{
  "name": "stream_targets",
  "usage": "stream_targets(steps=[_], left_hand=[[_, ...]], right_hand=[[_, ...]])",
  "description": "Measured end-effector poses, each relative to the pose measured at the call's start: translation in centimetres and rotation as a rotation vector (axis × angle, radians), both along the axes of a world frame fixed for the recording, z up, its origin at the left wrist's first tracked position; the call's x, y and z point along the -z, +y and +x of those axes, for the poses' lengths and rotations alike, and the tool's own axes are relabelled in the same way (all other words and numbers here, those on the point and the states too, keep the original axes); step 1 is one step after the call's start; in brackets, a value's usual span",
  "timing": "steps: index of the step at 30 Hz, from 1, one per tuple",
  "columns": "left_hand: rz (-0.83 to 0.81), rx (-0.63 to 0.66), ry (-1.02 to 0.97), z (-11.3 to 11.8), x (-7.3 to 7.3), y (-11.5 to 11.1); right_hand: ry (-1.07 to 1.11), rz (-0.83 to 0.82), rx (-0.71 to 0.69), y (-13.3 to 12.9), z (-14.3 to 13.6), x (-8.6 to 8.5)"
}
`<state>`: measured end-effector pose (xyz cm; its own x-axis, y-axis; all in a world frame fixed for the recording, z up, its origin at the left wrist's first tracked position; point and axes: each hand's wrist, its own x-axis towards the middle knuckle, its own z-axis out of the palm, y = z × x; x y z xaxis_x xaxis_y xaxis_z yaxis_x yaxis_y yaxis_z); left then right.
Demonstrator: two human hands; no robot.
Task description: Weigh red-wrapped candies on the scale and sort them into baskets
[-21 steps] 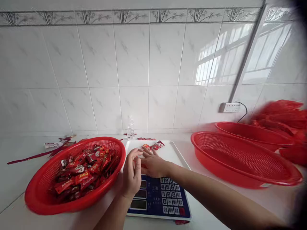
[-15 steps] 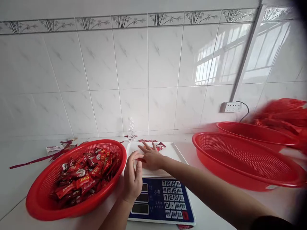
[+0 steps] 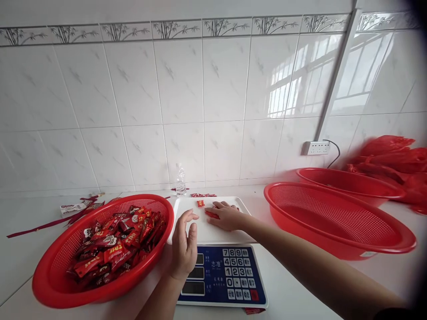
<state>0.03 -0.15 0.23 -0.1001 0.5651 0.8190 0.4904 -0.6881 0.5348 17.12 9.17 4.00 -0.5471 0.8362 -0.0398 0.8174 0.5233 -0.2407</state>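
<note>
On the white weighing tray (image 3: 187,231) of a digital scale, my right hand (image 3: 228,217) lies palm down with its fingers curled over red snack packets (image 3: 212,214). Red edges show around the fingers; how many are under the palm is hidden. One small red packet (image 3: 200,203) lies alone near the tray's back. My left hand (image 3: 185,243) hovers at the tray's front left, fingers curved, thumb apart, nothing in it. Beside it, to the left, a red perforated basket (image 3: 50,266) holds a heap of red and dark wrapped packets (image 3: 116,240).
The scale's blue keypad panel (image 3: 218,275) faces me. A clear bottle (image 3: 180,180) stands behind the tray, near a row of red packets (image 3: 203,195). Two red baskets, the nearer (image 3: 320,222) and the farther (image 3: 350,184), sit right. Red plastic bags (image 3: 393,155) and a power strip (image 3: 316,148) lie beyond.
My right hand has shifted right across the tray, its spread fingers drawing in over the packets. A small packet is now uncovered at the back. My left hand has barely moved.
</note>
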Motion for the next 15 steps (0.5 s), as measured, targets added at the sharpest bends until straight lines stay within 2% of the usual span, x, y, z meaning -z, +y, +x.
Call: stream_targets(steps=[7,11,15], left_hand=[[-0.026,0.012,-0.013,0.0,0.1,0.1],[-0.040,0.016,-0.020,0.0,0.2,0.1],[-0.031,0.012,-0.016,0.1,0.2,0.1]], right_hand=[[0.136,-0.045,-0.079,-1.6,1.3,-0.7],[0.170,-0.048,-0.041,-1.8,2.9,-1.0],[0.174,-0.009,-0.012,-2.5,3.9,-0.3]])
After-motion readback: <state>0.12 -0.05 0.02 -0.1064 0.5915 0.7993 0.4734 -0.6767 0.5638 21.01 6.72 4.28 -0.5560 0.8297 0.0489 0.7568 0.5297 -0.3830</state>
